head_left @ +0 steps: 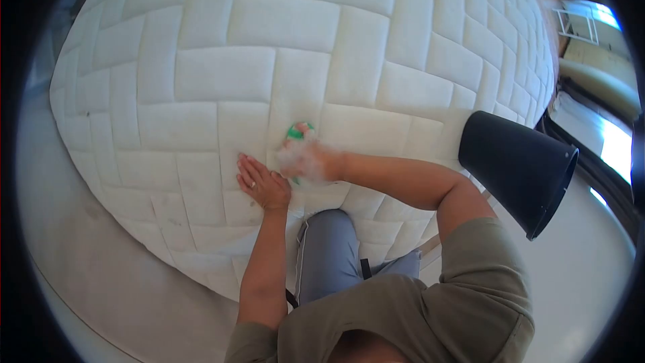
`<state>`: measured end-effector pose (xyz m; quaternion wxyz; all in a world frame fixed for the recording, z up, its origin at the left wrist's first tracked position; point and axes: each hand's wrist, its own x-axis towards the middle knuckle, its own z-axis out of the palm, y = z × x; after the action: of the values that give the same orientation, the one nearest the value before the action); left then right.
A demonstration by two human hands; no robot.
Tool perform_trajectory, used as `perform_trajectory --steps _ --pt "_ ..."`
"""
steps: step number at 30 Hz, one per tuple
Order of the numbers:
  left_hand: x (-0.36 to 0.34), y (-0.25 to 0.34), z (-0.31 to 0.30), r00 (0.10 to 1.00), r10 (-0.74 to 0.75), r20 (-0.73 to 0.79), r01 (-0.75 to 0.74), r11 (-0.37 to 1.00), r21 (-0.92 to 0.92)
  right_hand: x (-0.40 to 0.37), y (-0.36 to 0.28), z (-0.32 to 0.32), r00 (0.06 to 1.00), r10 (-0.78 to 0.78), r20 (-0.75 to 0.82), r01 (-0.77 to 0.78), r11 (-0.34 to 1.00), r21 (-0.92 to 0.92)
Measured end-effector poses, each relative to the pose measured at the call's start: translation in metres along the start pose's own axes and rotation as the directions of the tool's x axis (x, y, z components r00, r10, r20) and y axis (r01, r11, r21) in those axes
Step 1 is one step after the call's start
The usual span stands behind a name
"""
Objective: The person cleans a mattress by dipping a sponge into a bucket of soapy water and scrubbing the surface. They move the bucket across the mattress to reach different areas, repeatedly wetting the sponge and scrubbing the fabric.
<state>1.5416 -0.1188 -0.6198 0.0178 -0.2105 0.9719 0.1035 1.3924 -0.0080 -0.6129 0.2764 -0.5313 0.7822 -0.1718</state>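
A white quilted mattress [225,74] with a block pattern fills most of the view. My right hand [314,160] is closed around a green scrub brush [300,130] and presses it against the mattress. White foam covers much of the fingers and blurs their outline, and most of the brush is hidden. Just left of it, my left hand [264,185] lies flat on the mattress, fingers stretched out and holding nothing. A ring shows on one finger. My knee, in grey trousers [329,249], is against the mattress near both hands.
A black bucket [514,168] is close to my right elbow, its wider end toward the lower right. Faint dark stains [171,220] mark the mattress at lower left. Pale floor [121,262] runs along its near edge. A white metal rack [576,25] stands at far right.
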Motion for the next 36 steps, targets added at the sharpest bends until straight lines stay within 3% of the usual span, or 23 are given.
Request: perform_trajectory --steps 2,3,4,5,7,9,12,13,15,18,19,20,22,23,24,25,26,27,28,30,33,35,36 --pt "0.002 0.004 0.000 1.000 0.015 -0.013 -0.015 1.000 0.001 -0.013 0.022 -0.031 0.965 -0.181 -0.188 0.212 0.963 0.164" --pt "0.001 0.003 -0.001 1.000 0.001 -0.016 -0.001 1.000 0.018 -0.003 0.059 -0.045 0.923 -0.174 -0.342 0.167 0.985 -0.050" --pt "-0.001 0.003 -0.001 1.000 0.014 -0.020 -0.014 1.000 0.023 0.008 0.105 -0.062 0.919 -0.114 -0.378 0.082 0.992 -0.098" --pt "-0.001 0.004 0.001 0.999 0.015 -0.031 -0.014 1.000 0.025 0.017 0.126 -0.111 0.961 0.116 -0.250 -0.176 0.956 -0.234" --pt "-0.002 0.005 0.002 0.998 0.029 -0.056 -0.027 0.999 0.035 0.020 0.159 -0.164 0.793 0.451 -0.410 -0.586 0.749 -0.310" --pt "-0.004 0.006 0.002 0.997 0.019 -0.078 -0.017 1.000 0.027 0.023 0.157 -0.156 0.709 0.495 -0.502 -0.670 0.695 -0.262" --pt "-0.006 0.007 0.005 0.993 0.021 -0.115 -0.012 0.997 0.079 0.013 0.084 -0.086 0.865 0.352 -0.357 -0.450 0.860 -0.241" --pt "-0.009 0.006 0.004 0.991 0.032 -0.127 -0.021 0.996 0.087 0.013 0.052 -0.043 0.840 0.218 -0.497 -0.397 0.872 -0.288" --pt "-0.009 0.008 0.004 0.989 0.037 -0.144 -0.021 0.994 0.109 -0.008 -0.011 0.001 0.830 0.103 -0.548 -0.204 0.971 -0.126" --pt "-0.010 0.010 0.002 0.982 0.055 -0.181 -0.035 0.993 0.111 -0.053 -0.046 0.000 0.861 0.127 -0.492 -0.155 0.988 -0.018" --pt "-0.010 0.007 0.002 0.974 0.073 -0.213 -0.051 0.993 0.107 -0.070 -0.042 -0.001 0.760 0.208 -0.616 0.031 0.935 0.354" --pt "-0.010 0.004 0.002 0.969 0.063 -0.238 -0.064 0.998 0.004 -0.090 -0.037 0.001 0.661 0.324 -0.677 0.280 0.731 0.623" --pt "-0.018 0.007 -0.009 0.959 0.056 -0.277 -0.088 0.990 -0.106 -0.150 -0.027 0.010 0.528 0.536 -0.659 0.120 0.721 0.682" --pt "-0.021 0.016 -0.024 0.978 0.055 -0.202 -0.121 0.935 -0.332 -0.187 -0.032 0.009 0.492 0.623 -0.608 0.185 0.608 0.772" --pt "-0.022 0.029 -0.043 0.989 0.071 -0.128 -0.130 0.829 -0.545 -0.213 -0.031 0.031 0.383 0.684 -0.621 0.028 0.663 0.748" --pt "-0.030 0.051 -0.069 0.982 0.155 0.106 -0.004 0.584 -0.812 -0.238 -0.030 0.054 0.269 0.734 -0.624 -0.140 0.670 0.729" --pt "-0.045 0.079 -0.105 0.905 0.311 0.291 0.202 0.286 -0.937 -0.267 -0.035 0.075 0.244 0.748 -0.617 -0.326 0.663 0.674" --pt "-0.061 0.101 -0.155 0.727 0.544 0.418 0.408 0.148 -0.901 -0.291 -0.045 0.093 0.221 0.759 -0.612 -0.501 0.627 0.596" --pt "-0.076 0.116 -0.189 0.550 0.766 0.333 0.435 0.078 -0.897 -0.304 -0.075 0.088 0.198 0.808 -0.556 -0.623 0.541 0.565" --pt "-0.108 0.133 -0.259 0.209 0.967 0.145 0.523 0.015 -0.852 -0.324 -0.128 0.087 0.171 0.869 -0.464 -0.795 0.400 0.457" --pt "-0.145 0.120 -0.322 -0.117 0.981 -0.153 0.299 -0.112 -0.948 -0.341 -0.175 0.104 0.143 0.870 -0.471 -0.879 0.331 0.344" --pt "-0.169 0.119 -0.371 -0.157 0.967 -0.199 0.182 -0.170 -0.968 -0.333 -0.175 0.114 0.096 0.847 -0.522 -0.914 0.283 0.291" --pt "-0.188 0.133 -0.397 -0.158 0.983 0.098 0.149 0.122 -0.981 -0.328 -0.169 0.121 0.064 0.831 -0.553 -0.931 0.249 0.266"
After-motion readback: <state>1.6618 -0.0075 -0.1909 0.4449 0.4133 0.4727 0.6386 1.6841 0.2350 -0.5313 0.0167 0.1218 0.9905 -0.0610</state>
